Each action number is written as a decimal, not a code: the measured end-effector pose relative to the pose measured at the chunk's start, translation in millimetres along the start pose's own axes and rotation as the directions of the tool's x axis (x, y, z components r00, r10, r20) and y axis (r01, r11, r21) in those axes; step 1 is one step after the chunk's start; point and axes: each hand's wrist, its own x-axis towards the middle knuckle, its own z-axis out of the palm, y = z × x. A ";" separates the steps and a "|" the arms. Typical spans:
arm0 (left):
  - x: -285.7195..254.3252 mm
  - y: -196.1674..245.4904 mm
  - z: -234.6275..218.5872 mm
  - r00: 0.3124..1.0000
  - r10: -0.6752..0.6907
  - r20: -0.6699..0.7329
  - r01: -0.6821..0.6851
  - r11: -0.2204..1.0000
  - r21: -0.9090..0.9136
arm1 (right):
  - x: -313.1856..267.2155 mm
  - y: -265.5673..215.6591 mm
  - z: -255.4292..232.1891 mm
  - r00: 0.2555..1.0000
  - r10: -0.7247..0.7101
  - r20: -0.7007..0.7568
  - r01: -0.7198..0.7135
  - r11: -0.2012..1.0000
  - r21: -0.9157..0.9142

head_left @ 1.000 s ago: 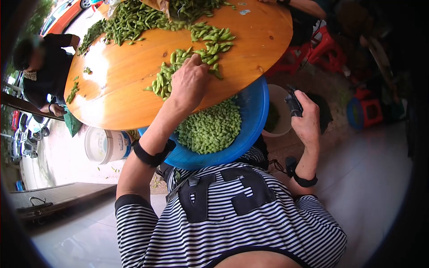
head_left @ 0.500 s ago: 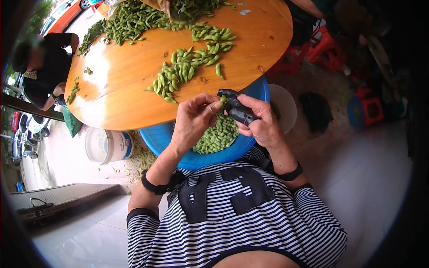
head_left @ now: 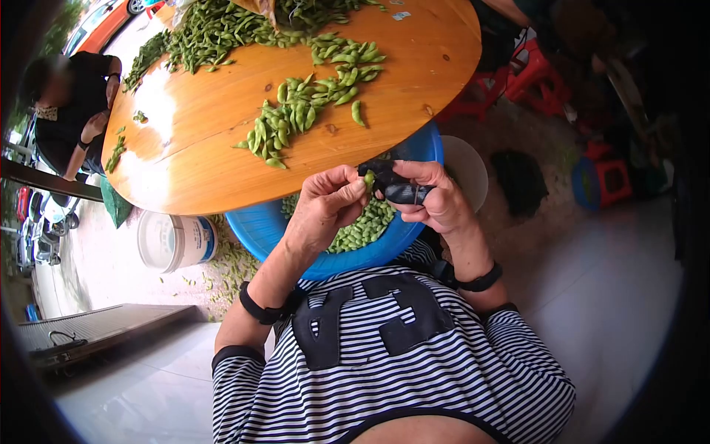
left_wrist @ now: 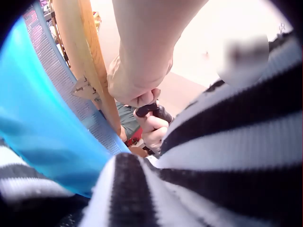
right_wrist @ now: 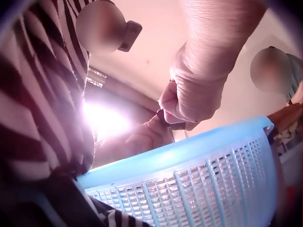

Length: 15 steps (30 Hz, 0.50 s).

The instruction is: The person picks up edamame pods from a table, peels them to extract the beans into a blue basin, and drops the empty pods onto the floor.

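Note:
In the head view both hands meet over a blue basket of shelled green beans. My left hand pinches a green edamame pod between thumb and forefinger. The right hand grips the pod's other side with digits in black wrapping, banded by a thin tie. Much of the pod is hidden between the fingers. A row of edamame pods lies on the wooden table just beyond. The wrist views show the hands together above the basket rim.
A large heap of pods covers the table's far side. At left stand a white bucket and another person. A pale tub and red stools are at right. Scraps litter the floor.
My left hand has come back from the row of pods with one pod. The right hand has swung in from the right to meet it. One pod now lies apart from the row.

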 end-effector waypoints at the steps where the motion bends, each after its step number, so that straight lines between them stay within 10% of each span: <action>1: 1.0 -2.5 -1.7 0.999 -0.010 0.040 0.012 0.999 -0.050 | 0.9 2.9 -6.5 0.999 0.012 0.052 -0.015 0.998 0.055; 8: 1.9 0.0 -1.4 0.994 -0.022 0.111 0.039 0.987 -0.156 | 1.0 1.1 -1.6 0.999 0.041 0.023 -0.042 0.997 0.059; 10: -1.1 12.5 10.0 0.998 -0.018 -0.054 0.029 0.977 0.210 | -1.0 -0.2 9.7 0.978 -0.056 -0.201 -0.068 0.826 -0.559; 11: -1.5 11.0 11.7 0.998 -0.018 -0.056 0.029 0.978 0.209 | 3.6 3.2 16.2 0.960 -0.264 -0.092 0.101 0.633 -0.767; 15: -2.6 6.2 11.1 0.992 0.096 -0.087 -0.054 0.917 0.395 | 1.2 4.1 37.5 0.926 -0.377 -0.029 0.124 0.375 -0.919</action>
